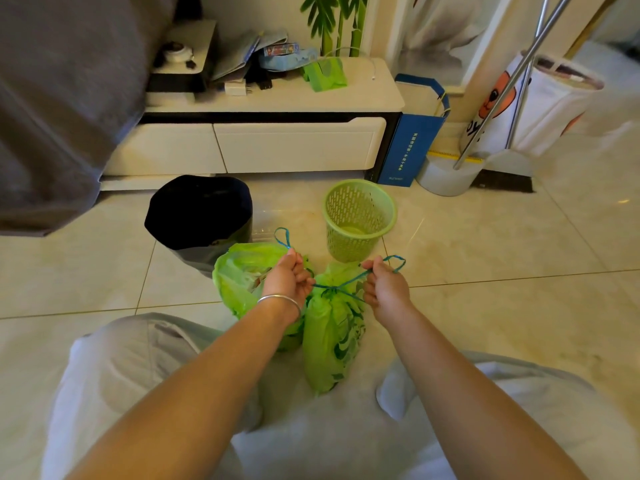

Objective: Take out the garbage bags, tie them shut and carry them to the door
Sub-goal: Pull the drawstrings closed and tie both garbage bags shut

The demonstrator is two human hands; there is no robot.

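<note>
Two green garbage bags stand on the tiled floor in front of my knees. The nearer bag (329,344) is gathered at its neck by a blue drawstring (334,289) with a knot in the middle. My left hand (289,277) grips one end of the string, and its loop sticks out behind my fist. My right hand (384,284) grips the other end, pulled out to the right. The second bag (239,271) sits to the left behind my left wrist, its top still loose and open.
A green mesh wastebasket (358,220) without a liner stands just behind the bags. A bin with a black liner (199,213) is to its left. A white low cabinet (263,143), a blue paper bag (410,143) and a broom with dustpan (485,168) line the back.
</note>
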